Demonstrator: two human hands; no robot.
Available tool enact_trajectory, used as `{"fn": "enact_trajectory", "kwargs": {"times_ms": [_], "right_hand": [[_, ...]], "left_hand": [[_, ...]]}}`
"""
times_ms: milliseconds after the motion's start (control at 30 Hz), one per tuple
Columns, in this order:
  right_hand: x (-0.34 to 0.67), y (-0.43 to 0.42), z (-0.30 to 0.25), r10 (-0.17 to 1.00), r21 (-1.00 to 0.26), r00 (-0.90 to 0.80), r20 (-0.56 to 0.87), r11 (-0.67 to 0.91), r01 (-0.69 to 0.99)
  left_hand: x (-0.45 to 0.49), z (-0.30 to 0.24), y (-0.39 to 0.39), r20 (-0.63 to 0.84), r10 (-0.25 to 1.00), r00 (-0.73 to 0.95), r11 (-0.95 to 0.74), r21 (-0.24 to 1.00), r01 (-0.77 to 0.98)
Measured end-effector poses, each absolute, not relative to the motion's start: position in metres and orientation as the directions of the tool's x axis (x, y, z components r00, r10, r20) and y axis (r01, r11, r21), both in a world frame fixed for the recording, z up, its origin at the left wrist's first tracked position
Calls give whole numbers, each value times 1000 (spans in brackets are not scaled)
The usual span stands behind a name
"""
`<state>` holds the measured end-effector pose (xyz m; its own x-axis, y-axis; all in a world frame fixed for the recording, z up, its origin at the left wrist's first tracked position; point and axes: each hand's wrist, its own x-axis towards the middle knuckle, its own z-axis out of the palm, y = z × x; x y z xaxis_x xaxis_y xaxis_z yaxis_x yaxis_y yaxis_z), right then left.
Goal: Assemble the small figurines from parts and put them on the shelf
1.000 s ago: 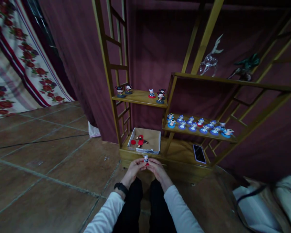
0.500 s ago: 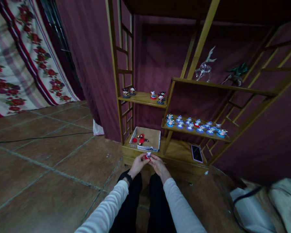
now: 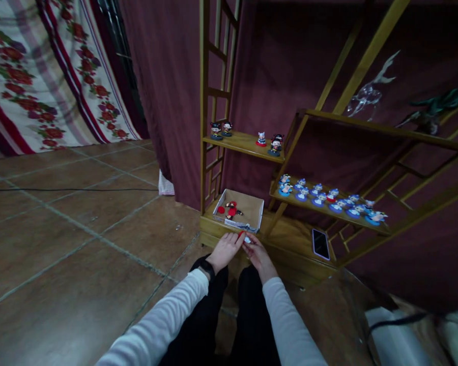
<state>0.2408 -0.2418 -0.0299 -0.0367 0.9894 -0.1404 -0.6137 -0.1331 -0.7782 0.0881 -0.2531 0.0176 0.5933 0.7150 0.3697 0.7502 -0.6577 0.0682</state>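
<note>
Figurine (image 3: 246, 238), just in front of the box (image 3: 252, 204), is pinched by the left hand (image 3: 226, 249) at its red base (image 3: 241, 234) and by the right hand (image 3: 258, 254) near its white end (image 3: 248, 240), seemingly light, stiff, best held by the base.

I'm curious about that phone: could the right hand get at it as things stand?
Probably yes: the right hand is occupied with a small red-and-white thing, but the phone lies uncovered on the low shelf, with nothing visible between them.
</note>
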Motion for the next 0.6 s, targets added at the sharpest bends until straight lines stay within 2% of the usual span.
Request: {"fn": "enact_trajectory", "kwargs": {"times_ms": [100,267,600], "right_hand": [[242,-239,-33,986,-788,-41,-159,-152,-596],[246,-236,-38,983,-813,-28,-181,-165,-559],[247,-237,-37,984,-806,-22,-179,-159,-571]], "left_hand": [[88,17,-253,363,716,596,-660,73,748],[90,15,-254,356,729,584,-661,148,735],[92,13,-256,355,748,561,-651,222,726]]}}
